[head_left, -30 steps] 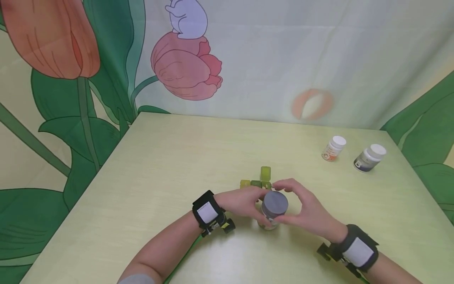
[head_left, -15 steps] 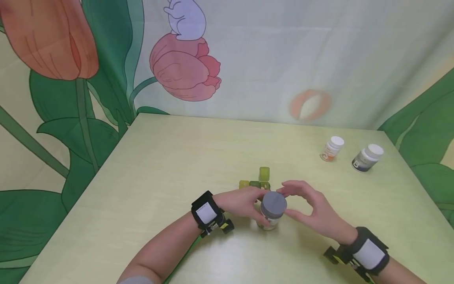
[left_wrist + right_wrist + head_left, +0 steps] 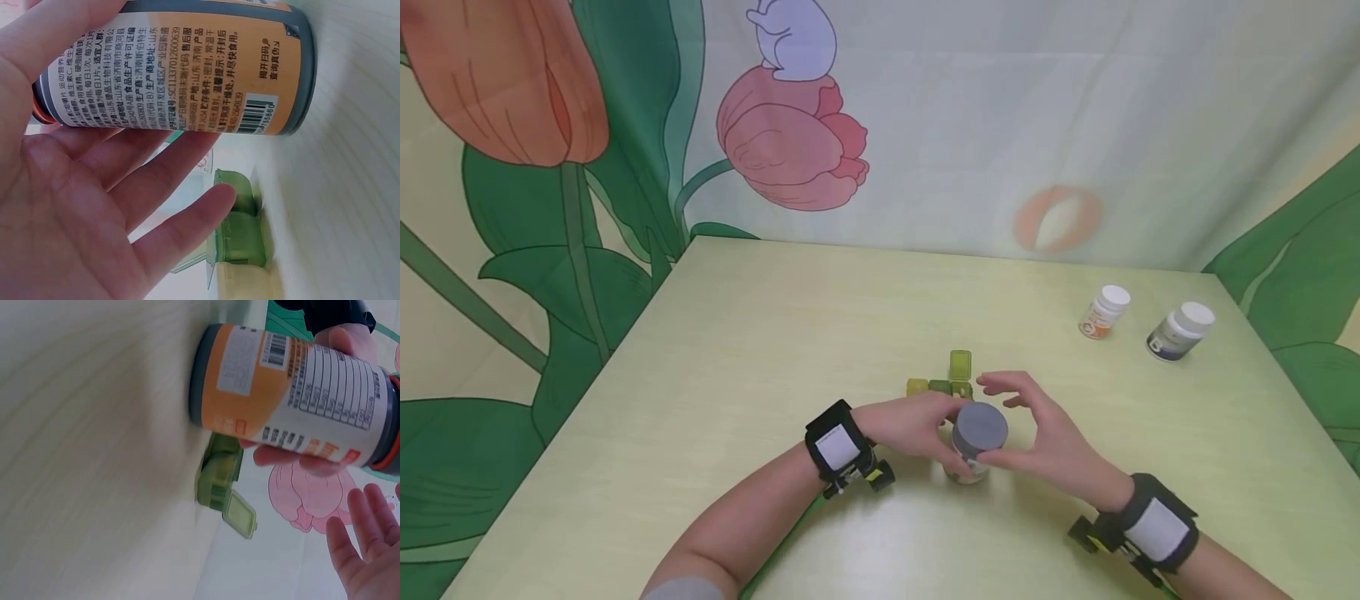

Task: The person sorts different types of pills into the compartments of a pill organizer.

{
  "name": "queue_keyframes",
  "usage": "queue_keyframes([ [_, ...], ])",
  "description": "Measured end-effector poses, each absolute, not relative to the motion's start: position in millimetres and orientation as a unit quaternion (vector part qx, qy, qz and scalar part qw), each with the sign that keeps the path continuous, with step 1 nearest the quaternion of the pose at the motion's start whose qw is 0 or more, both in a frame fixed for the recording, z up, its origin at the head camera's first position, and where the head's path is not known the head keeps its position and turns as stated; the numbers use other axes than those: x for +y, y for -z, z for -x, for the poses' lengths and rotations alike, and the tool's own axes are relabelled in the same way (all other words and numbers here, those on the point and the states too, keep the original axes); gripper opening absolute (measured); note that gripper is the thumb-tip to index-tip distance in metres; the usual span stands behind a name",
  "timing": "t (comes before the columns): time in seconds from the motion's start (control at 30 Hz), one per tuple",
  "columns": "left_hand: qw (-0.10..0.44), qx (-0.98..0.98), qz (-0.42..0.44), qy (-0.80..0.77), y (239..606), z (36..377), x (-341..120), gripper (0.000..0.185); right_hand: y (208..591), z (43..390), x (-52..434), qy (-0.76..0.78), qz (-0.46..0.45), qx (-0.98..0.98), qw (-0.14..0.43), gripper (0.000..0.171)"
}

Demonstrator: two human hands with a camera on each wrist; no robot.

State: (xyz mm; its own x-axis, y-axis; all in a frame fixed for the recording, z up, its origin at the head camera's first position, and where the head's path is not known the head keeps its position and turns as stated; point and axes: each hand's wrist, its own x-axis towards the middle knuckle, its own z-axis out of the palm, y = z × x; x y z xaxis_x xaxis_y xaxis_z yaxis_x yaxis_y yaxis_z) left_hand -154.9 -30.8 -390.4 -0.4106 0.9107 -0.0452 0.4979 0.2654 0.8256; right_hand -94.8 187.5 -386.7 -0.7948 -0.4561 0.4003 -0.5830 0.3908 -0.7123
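From the head view, the left hand (image 3: 904,427) grips the bottle (image 3: 973,450) upright on the table (image 3: 760,333); its grey cap (image 3: 980,427) looks still on, so opening seems left to do. The right hand (image 3: 1037,425) hovers at 3 o'clock, fingers spread, holding nothing. The pill organizer (image 3: 942,382) sits at 12 o'clock, one lid up. Left wrist view: fingers (image 3: 156,181) wrap the label. Right wrist view: bare table surrounds the base, edges well apart.

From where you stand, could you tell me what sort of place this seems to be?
Probably a staged recording setup, not a lived-in room: a plain pale table backed by a hung tulip-print cloth, with only supplement bottles and a green pill organizer on it. The left hand holds a grey-lidded bottle.
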Motion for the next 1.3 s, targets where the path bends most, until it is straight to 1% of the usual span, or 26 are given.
queue_keyframes([
  [0.2, 0.27, 0.744, -0.473, -0.387, 392, 155, -33, 0.048, 384, 94, 176, -0.462, -0.331, -0.821, 0.045, 0.087],
  [0.4, 0.264, 0.743, -0.481, -0.383, 393, 156, -34, 0.049, 386, 89, 179, -0.486, -0.352, -0.8, 0.024, 0.085],
  [0.53, 0.266, 0.748, -0.472, -0.384, 393, 156, -34, 0.055, 387, 85, 186, -0.491, -0.359, -0.793, 0.038, 0.08],
  [0.7, 0.265, 0.757, -0.465, -0.374, 393, 155, -33, 0.057, 388, 82, 196, -0.488, -0.346, -0.799, 0.064, 0.076],
  [0.93, 0.265, 0.764, -0.458, -0.37, 392, 155, -34, 0.059, 390, 84, 200, -0.482, -0.338, -0.799, 0.122, 0.073],
  [1.0, 0.263, 0.763, -0.458, -0.371, 392, 154, -34, 0.057, 390, 86, 198, -0.485, -0.331, -0.801, 0.117, 0.072],
  [1.13, 0.262, 0.762, -0.458, -0.375, 393, 154, -33, 0.053, 389, 89, 194, -0.497, -0.31, -0.807, 0.072, 0.074],
  [1.3, 0.261, 0.759, -0.458, -0.381, 394, 152, -32, 0.051, 390, 92, 185, -0.496, -0.312, -0.809, 0.047, 0.083],
])
